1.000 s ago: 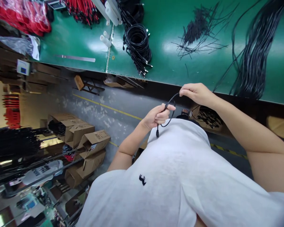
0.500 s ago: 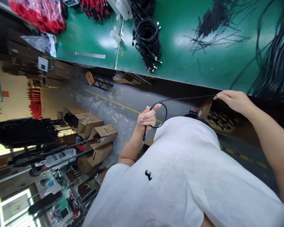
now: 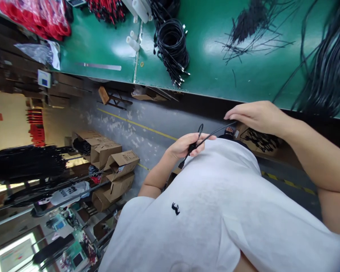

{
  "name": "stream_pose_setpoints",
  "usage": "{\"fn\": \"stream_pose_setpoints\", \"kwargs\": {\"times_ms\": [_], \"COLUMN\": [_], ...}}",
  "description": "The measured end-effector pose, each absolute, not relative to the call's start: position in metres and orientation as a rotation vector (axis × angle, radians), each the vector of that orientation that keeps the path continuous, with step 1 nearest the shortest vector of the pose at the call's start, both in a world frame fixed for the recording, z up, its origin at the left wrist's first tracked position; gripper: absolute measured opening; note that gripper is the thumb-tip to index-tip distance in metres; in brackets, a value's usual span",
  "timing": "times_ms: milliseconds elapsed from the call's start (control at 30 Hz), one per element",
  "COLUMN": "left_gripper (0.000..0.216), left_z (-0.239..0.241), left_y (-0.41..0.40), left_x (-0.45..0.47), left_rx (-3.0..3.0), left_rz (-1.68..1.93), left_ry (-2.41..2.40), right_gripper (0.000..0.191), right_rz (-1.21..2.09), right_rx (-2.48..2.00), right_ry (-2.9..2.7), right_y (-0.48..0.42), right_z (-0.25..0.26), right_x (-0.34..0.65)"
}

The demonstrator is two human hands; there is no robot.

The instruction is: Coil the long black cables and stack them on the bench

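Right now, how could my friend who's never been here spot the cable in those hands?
Find the big green bench across the top, then look just below its edge. There, a black cable runs from the left hand to the right hand. Unlike the coiled cables and long bunch on the bench, it's held, its plug poking out below the left hand.

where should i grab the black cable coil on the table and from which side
Likely by the right side of the coil, coming from the right over the table: its strands bunch into round loops there, while most loose plugs splay toward the near edge.
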State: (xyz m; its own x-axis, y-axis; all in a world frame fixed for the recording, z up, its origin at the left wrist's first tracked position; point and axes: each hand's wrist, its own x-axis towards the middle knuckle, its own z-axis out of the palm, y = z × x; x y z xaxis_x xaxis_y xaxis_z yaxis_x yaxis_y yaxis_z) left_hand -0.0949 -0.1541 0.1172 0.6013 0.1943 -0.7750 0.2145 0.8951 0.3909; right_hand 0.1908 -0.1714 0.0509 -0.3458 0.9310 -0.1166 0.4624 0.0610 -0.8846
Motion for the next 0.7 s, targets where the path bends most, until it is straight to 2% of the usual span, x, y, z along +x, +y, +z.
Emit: {"fn": "stream_pose_setpoints", "kwargs": {"times_ms": [133,267,367,467,533,567,600,700], "left_gripper": [0.05,0.041,0.045,0.056,0.051,0.047,0.045,0.044], "left_z": [0.117,0.124,0.145,0.173,0.183,0.184,0.181,0.156], "left_y": [-0.162,-0.164,-0.15,-0.13,-0.122,-0.12,-0.119,-0.121], "left_x": [-0.084,-0.088,-0.112,-0.139,-0.147,-0.147,-0.144,-0.12], "left_rx": [0.495,0.478,0.588,0.721,0.753,0.739,0.698,0.548], "left_rz": [-0.1,-0.11,0.31,1.127,1.494,1.497,1.344,0.654], "left_ry": [0.75,0.734,0.842,0.912,0.983,1.068,1.172,1.315], "right_gripper": [0.037,0.038,0.041,0.038,0.036,0.036,0.036,0.038], "right_rz": [1.077,1.139,1.249,1.246,1.206,1.178,1.145,1.109], "right_rx": [-1.43,-1.327,-1.279,-1.523,-1.675,-1.695,-1.658,-1.224], "right_ry": [-2.013,-2.006,-1.855,-1.721,-1.798,-1.909,-2.049,-2.369], "right_y": [-0.157,-0.144,-0.145,-0.168,-0.193,-0.206,-0.219,-0.243], "right_z": [0.077,0.066,0.029,-0.018,-0.035,-0.036,-0.03,0.021], "right_x": [0.153,0.149,0.177,0.21,0.219,0.217,0.212,0.184]}}
